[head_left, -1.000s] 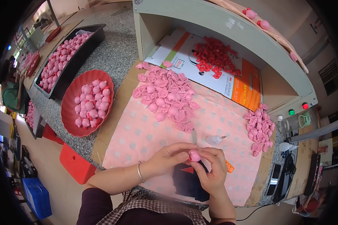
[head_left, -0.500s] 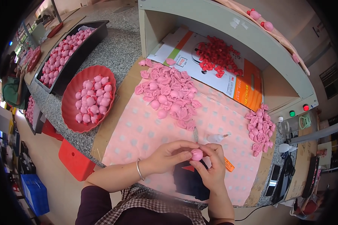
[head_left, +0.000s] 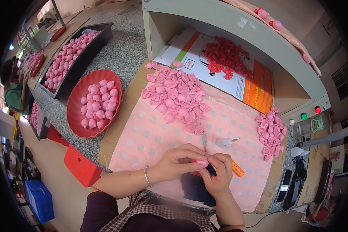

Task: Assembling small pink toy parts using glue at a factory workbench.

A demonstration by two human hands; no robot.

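One small pink piece (head_left: 202, 163) sits pinched between both hands above the spotted pink cloth (head_left: 150, 143). The left hand (head_left: 179, 160) curls closed over it; the right hand (head_left: 216, 174) grips it with bent fingertips. Two pink piles (head_left: 178, 98) lie beyond, one red bowl (head_left: 75, 116) left.

Bright, even daylight, prob. from far left where windows blow out white. Shadows soft; darker under the shelf (head_left: 236, 34) at far right. Mild glare on the granite counter (head_left: 127, 54). Centre sharp, incl. pink cloth (head_left: 150, 139). Heavy fisheye: edges bend, corners black, left and right rim smeared, dim.
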